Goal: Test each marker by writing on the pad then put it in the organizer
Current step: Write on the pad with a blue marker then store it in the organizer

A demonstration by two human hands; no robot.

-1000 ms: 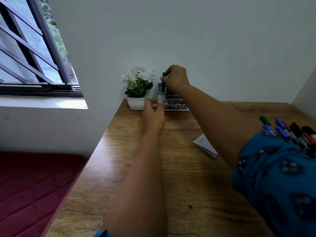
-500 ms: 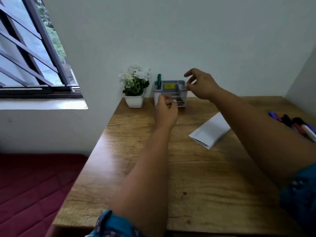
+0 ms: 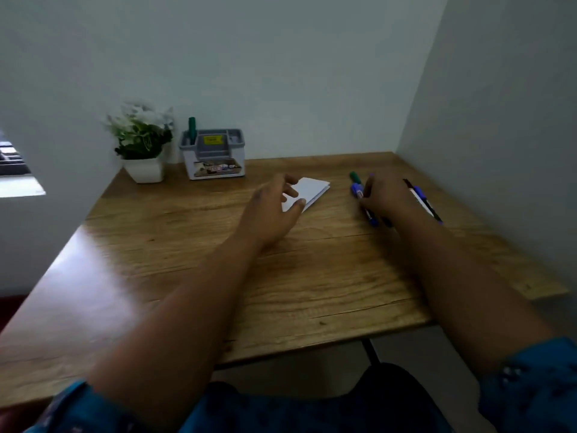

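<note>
Marker selection is the step in hand. My right hand [image 3: 385,195] rests over the loose markers [image 3: 359,192] on the right part of the bench [image 3: 187,260]; its fingers curl down among them, but whether they already pinch a barrel I cannot tell, since the hand hides the contact. My left hand [image 3: 274,207] hovers with fingers spread and nothing in its grip, its fingertips touching the near edge of the white pad [image 3: 313,190].

One green marker [image 3: 191,128] stands upright in the left compartment of the grey organizer [image 3: 215,154], which sits at the back of the bench just beside the potted plant [image 3: 142,142]. The other compartments look empty.

Procedure, as I judge it:
1. Isolate one marker from the cluster; take it near mid-barrel so the neighbours do not roll.
2. Press the left palm flat on the pad to stop it sliding.
3. Uncap, draw a short stroke, confirm ink.
4. Recap firmly before moving to the organizer.
</note>
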